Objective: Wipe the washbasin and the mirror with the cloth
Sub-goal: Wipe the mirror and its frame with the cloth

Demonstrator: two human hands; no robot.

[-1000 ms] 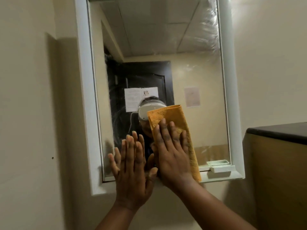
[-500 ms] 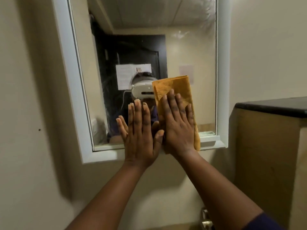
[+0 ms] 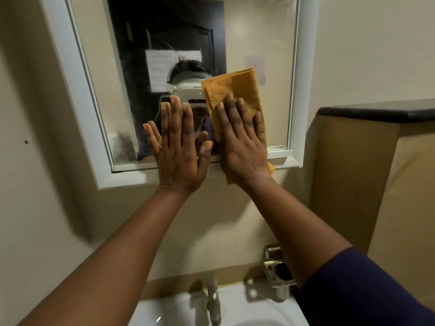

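Observation:
A white-framed mirror (image 3: 259,31) hangs on the beige wall in front of me. A folded orange cloth (image 3: 235,85) lies flat against its lower part, and its bottom end hangs over the frame's lower edge. My right hand (image 3: 242,142) presses the cloth to the glass with straight fingers. My left hand (image 3: 179,151) lies flat on the bare glass just to the left, fingers straight, palm over the frame's lower edge. The white washbasin (image 3: 237,307) shows at the bottom edge, below my arms.
A metal tap (image 3: 213,300) stands at the back of the basin. A chrome holder (image 3: 279,271) is fixed to the wall right of it. A brown partition with a dark top (image 3: 376,111) stands close on the right. The beige wall fills the left.
My view has tilted down, so the basin and tap have come into sight. Both hands and the cloth have slid down the glass to the mirror's lower edge.

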